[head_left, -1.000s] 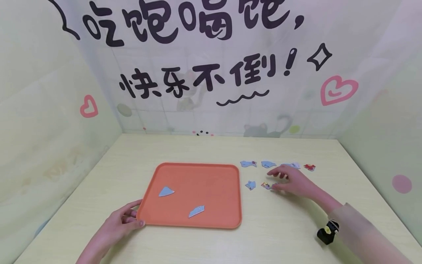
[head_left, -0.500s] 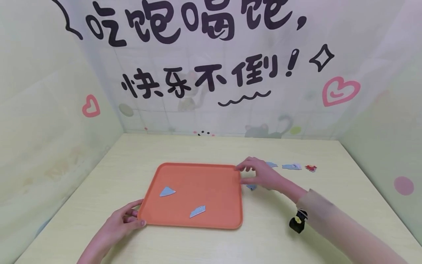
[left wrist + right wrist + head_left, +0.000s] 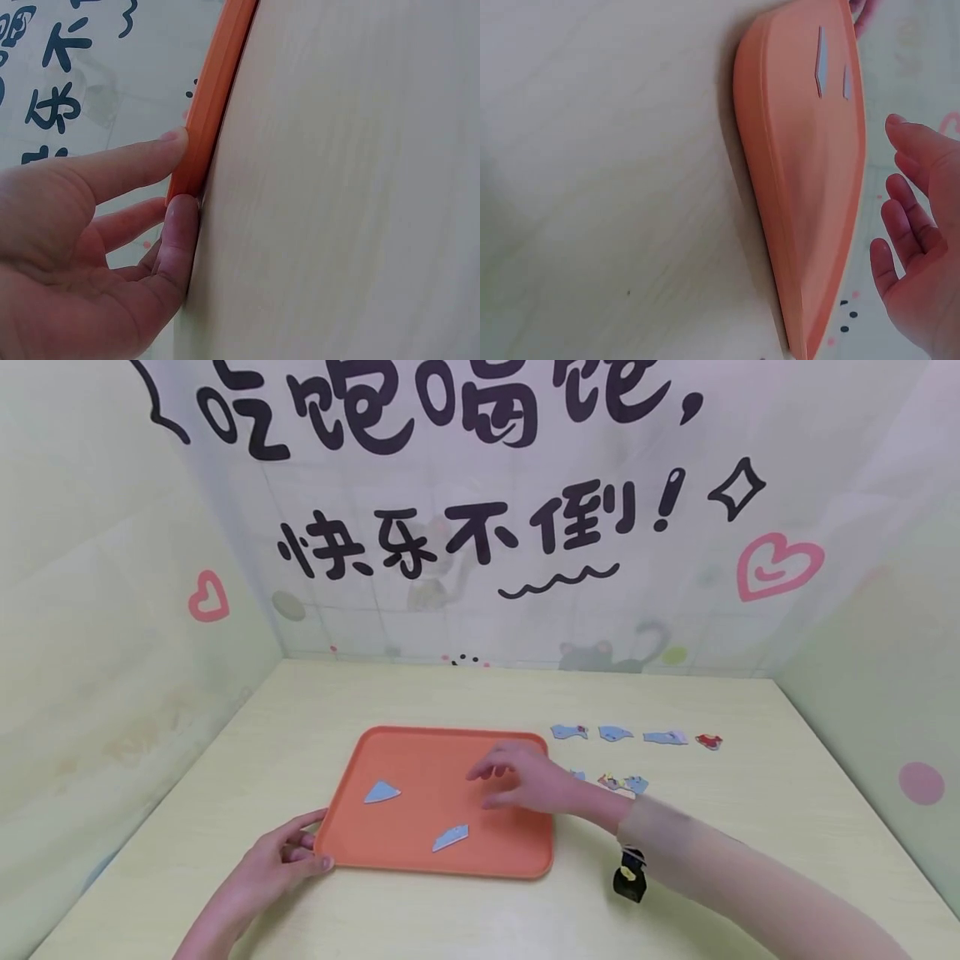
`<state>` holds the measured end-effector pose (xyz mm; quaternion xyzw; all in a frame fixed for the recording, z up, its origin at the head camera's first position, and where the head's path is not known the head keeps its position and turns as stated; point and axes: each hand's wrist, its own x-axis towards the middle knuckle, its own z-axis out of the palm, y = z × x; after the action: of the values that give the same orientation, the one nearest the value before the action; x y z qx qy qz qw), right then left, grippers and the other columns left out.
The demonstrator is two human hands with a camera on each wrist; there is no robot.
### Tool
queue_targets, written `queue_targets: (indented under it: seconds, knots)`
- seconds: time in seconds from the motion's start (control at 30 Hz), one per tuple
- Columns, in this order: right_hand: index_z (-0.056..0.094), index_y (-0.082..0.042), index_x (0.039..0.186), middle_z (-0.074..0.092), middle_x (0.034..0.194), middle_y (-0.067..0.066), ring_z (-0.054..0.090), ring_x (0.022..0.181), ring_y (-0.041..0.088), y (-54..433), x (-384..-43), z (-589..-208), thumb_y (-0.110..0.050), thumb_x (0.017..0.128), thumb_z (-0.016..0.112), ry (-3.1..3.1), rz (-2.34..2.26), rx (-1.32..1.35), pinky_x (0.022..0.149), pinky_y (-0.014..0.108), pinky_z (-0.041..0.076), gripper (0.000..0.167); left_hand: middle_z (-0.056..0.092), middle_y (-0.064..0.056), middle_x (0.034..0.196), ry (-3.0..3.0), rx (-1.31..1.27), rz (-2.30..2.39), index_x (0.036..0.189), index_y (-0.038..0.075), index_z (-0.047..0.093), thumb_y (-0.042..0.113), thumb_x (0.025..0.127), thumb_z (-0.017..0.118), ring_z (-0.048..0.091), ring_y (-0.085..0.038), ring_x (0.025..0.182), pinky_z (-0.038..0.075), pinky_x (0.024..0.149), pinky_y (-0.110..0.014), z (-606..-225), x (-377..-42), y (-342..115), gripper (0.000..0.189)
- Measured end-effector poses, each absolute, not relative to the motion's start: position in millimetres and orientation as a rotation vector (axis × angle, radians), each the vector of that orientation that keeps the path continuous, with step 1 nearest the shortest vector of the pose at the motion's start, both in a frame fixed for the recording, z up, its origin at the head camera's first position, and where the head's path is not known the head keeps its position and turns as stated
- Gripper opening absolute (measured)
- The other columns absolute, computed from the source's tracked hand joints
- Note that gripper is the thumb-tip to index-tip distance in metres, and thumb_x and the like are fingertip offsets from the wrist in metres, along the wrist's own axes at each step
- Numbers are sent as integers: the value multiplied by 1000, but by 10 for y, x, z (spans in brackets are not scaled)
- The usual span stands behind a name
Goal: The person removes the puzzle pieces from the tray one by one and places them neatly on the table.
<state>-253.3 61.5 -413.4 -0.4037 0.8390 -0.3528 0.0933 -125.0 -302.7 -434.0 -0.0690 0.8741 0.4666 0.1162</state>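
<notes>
An orange tray [image 3: 438,760] lies on the table, two light blue puzzle pieces on it: a triangular one [image 3: 382,792] to the left and a longer one [image 3: 451,837] near the front. My left hand [image 3: 273,864] holds the tray's front left corner; in the left wrist view thumb and fingers press against its orange edge [image 3: 214,97]. Over the right half of the tray hovers my right hand [image 3: 525,779], fingers loosely bent. From the right wrist view, that hand [image 3: 930,247] shows bent fingers with nothing between them, above the tray surface.
Right of the tray, a back row of puzzle pieces includes a blue one [image 3: 615,733] and a red one [image 3: 708,742]. Nearer pieces [image 3: 636,784] are partly hidden by the right arm. A printed cloth wall [image 3: 420,627] stands behind the table.
My right hand has moved left from the loose pieces, across the tray's right edge, to over the tray. The left hand stays at the corner; both pieces on the tray lie as before.
</notes>
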Motion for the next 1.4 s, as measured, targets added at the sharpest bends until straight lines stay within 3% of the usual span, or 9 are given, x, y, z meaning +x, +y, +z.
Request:
queue_targets:
  seconds: [0.23, 0.43, 0.67, 1.07, 1.4]
  knots:
    - [73, -20, 114, 68, 105, -2, 60, 98, 14, 385, -2442, -4198, -26, 82, 81, 2510, -942, -1258, 84, 23, 48, 33, 58, -12, 117, 2563, -204, 1362, 152, 6, 36, 18, 87, 76, 59, -10, 90, 49, 74, -21, -4318, -1249, -3018, 78]
    - [73, -25, 116, 66, 107, -10, 56, 99, 7, 281, -2409, -4208, -32, 84, 80, 2491, -766, -1286, 85, 18, 44, 33, 58, -13, 116, 2561, -209, 1367, 152, 5, 36, 18, 86, 76, 59, -9, 89, 49, 74, -21, -4317, -1248, -3013, 78]
    - [74, -21, 111, 67, 96, -8, 57, 88, 3, 230, -2424, -4226, -27, 83, 81, 2383, -713, -1336, 76, 14, 44, 30, 57, -12, 117, 2563, -205, 1370, 152, 6, 36, 18, 86, 76, 59, -8, 89, 49, 74, -21, -4312, -1248, -3001, 78]
    - [78, -20, 102, 68, 88, -8, 54, 76, 1, 214, -2393, -4249, -19, 85, 79, 2369, -707, -1349, 69, 12, 44, 17, 57, -13, 118, 2558, -202, 1365, 152, 5, 35, 18, 86, 76, 58, -9, 90, 50, 74, -21, -4326, -1261, -3002, 78]
    - [77, -20, 102, 66, 93, -10, 56, 88, 5, 340, -2441, -4159, -16, 86, 77, 2386, -746, -1281, 77, 17, 47, 16, 57, -12, 117, 2559, -192, 1372, 152, 5, 35, 17, 87, 75, 59, -8, 89, 50, 75, -21, -4342, -1255, -3022, 78]
